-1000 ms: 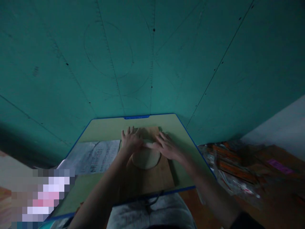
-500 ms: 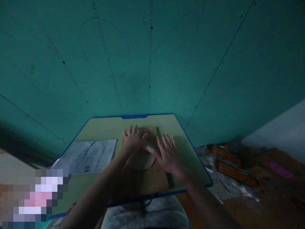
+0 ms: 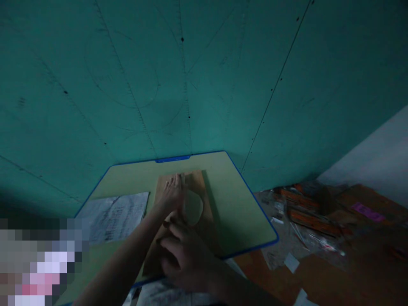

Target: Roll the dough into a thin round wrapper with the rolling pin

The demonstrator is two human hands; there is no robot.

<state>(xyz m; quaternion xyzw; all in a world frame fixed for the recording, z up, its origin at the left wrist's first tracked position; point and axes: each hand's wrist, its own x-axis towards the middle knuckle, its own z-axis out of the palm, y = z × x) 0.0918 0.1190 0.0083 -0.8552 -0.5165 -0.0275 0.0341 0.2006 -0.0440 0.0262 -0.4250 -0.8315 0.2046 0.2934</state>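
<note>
A flat, pale, rounded piece of dough lies on a wooden board. Along its left edge runs a pale stick that looks like a rolling pin, pointing away from me and largely covered by my hands. My left hand lies over its far part, fingers stretched forward. Nearer to me, my right hand reaches left across the lower board, its fingers bent and apart. Whether the right hand touches the pin is hard to tell in the dim light.
The board rests on a small pale table with a blue edge, against a green wall. A printed sheet lies left on the table. Plastic bags and orange packs clutter the floor at the right.
The rolling pin has turned from slanting across the dough to pointing away from me at its left edge. My right hand has moved left and nearer. The view has shifted slightly.
</note>
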